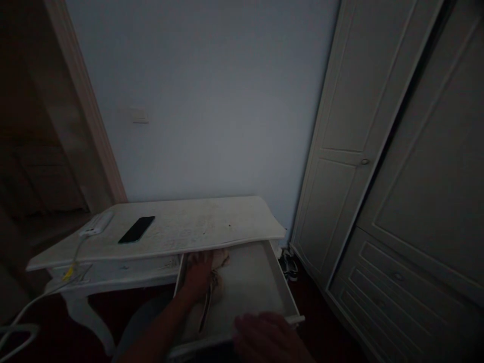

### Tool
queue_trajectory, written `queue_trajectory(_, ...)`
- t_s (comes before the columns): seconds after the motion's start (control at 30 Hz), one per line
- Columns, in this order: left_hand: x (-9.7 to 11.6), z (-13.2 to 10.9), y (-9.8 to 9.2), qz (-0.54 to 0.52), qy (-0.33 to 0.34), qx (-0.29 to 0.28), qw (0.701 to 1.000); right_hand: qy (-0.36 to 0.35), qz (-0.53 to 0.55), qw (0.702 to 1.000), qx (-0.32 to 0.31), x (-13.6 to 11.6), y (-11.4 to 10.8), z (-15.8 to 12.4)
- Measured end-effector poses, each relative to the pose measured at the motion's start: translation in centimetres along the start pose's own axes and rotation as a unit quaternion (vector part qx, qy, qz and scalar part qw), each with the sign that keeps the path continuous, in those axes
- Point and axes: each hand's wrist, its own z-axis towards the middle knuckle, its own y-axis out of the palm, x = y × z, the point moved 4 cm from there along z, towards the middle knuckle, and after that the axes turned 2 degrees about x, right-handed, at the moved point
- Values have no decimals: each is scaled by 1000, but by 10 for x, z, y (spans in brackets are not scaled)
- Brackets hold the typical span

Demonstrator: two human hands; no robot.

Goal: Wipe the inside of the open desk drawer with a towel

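A white drawer stands pulled out from the table. At its left side, my left hand reaches in with its fingers towards the back, closed against a crumpled tan cloth item. A dark narrow strip, like a strap, trails from this item towards the drawer's front. Dim light and the hand itself hide part of the item. My right hand lies over the drawer's front edge, its fingers stretched out to the left and nothing visible in them.
On the white table lie a dark phone and a white power strip with its cable hanging down left. Shoes sit on the floor right of the drawer, near a tall wardrobe. A wall stands behind.
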Motion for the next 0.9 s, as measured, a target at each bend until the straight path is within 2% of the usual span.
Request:
queue_trajectory(0.1, 1, 14, -4, -14, -14, 15, 1000, 46, 127, 989, -60, 26, 27, -27)
queue_trajectory(0.2, 10, 23, -7, -26, -36, 20, 999, 125, 199, 967, -102, 27, 50, -63)
queue_trajectory(0.27, 25, 27, -7, -33, -46, 17, 998, 155, 198, 963, -100, 17, 64, -78)
queue_trajectory(0.33, 49, 28, -5, -45, -29, 11, 999, 164, 183, 967, -63, 7, 73, -83)
queue_trajectory(0.43, 101, 25, 0, -78, 77, -10, 994, 166, 167, 972, -22, 2, 78, -82)
queue_trajectory(0.53, 154, 12, 6, -116, 242, -54, 962, 160, 175, 970, -47, 5, 75, -80)
queue_trajectory(0.6, 174, 1, 8, -130, 325, -88, 933, 159, 173, 971, -47, 8, 72, -80)
queue_trajectory(0.63, 177, -4, 9, -131, 351, -104, 921, 157, 170, 972, -42, 9, 71, -81)
queue_trajectory(0.7, 170, -14, 9, -127, 383, -134, 905, 148, 169, 973, -43, 9, 71, -85)
queue_trajectory(0.77, 146, -25, 9, -122, 399, -157, 895, 146, 178, 971, -60, 10, 73, -88)
queue_trajectory(0.83, 108, -40, 8, -127, 405, -169, 890, 151, 212, 961, -97, 13, 72, -85)
queue_trajectory(0.9, 61, -57, 7, -171, 381, -167, 893, 177, 277, 931, -162, 20, 71, -72)
